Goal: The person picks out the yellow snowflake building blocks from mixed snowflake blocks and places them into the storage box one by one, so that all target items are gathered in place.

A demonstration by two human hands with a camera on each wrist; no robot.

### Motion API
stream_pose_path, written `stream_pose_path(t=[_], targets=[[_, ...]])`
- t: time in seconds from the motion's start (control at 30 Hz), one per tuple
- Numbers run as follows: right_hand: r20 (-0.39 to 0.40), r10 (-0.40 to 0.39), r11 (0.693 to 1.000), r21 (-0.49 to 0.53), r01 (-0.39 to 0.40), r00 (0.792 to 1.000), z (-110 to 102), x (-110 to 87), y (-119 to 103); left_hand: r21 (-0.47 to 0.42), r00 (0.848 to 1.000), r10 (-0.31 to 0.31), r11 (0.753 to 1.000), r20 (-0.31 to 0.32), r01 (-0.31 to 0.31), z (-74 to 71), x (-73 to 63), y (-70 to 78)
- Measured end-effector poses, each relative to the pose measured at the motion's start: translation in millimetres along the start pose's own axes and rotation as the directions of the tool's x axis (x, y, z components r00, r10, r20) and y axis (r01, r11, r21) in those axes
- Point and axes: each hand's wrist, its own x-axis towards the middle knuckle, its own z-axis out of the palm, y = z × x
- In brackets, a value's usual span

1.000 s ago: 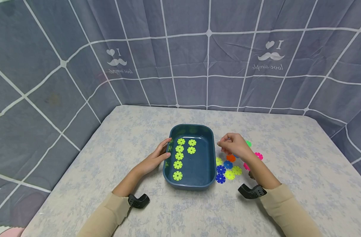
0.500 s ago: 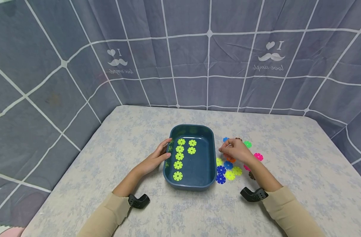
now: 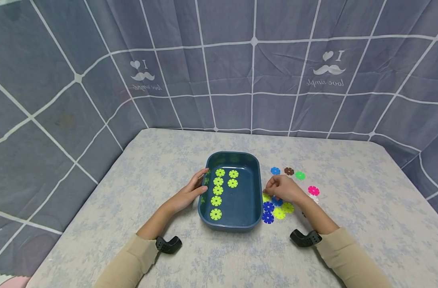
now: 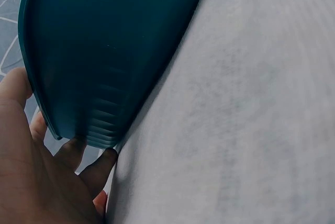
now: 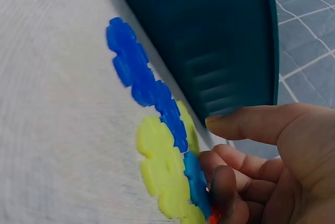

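My left hand (image 3: 188, 192) grips the left side of a dark teal plastic tub (image 3: 245, 200); in the left wrist view its thumb (image 4: 18, 85) laps the rim, with other fingers against the outer wall. Inside the tub, yellow-green notched plastic discs stand in two columns, including a lone disc (image 3: 216, 214) at the near end. My right hand (image 3: 285, 189) is just right of the tub, fingertips at a yellow-green disc (image 3: 266, 197). In the right wrist view the thumb (image 5: 235, 123) is apart from the bent fingers, near the tub wall.
Blue discs (image 3: 268, 207) and yellow-green discs (image 3: 279, 213) lie close to the tub's right side. Farther out are a light blue disc (image 3: 275, 171), brown disc (image 3: 289, 171), green disc (image 3: 300, 175) and pink disc (image 3: 313, 190). A grey curtain (image 3: 226, 72) hangs behind the table.
My right hand has come down toward me, from the upper discs to the yellow-green one beside the tub. The light blue and brown discs are uncovered. My left hand stays put.
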Motion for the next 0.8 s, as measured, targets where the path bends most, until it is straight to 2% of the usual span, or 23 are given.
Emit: stream_pose_path(t=[0.3, 0.6, 0.8], targets=[[-0.007, -0.070, 0.991, -0.112, 0.069, 0.997, 4.9, -0.2, 0.8, -0.003, 1.000, 0.001, 1.000, 0.004, -0.001, 0.3, -0.7, 1.5], [-0.004, -0.038, 0.985, -0.169, 0.037, 0.999, 7.5, -2.8, -5.9, -0.006, 1.000, 0.010, 1.000, 0.008, -0.010, -0.2, 0.1, 0.5], [0.001, -0.051, 0.984, -0.173, 0.050, 0.999, 8.1, -3.9, -7.5, -0.008, 1.000, 0.005, 1.000, 0.004, -0.005, 0.1, -0.3, 0.4]])
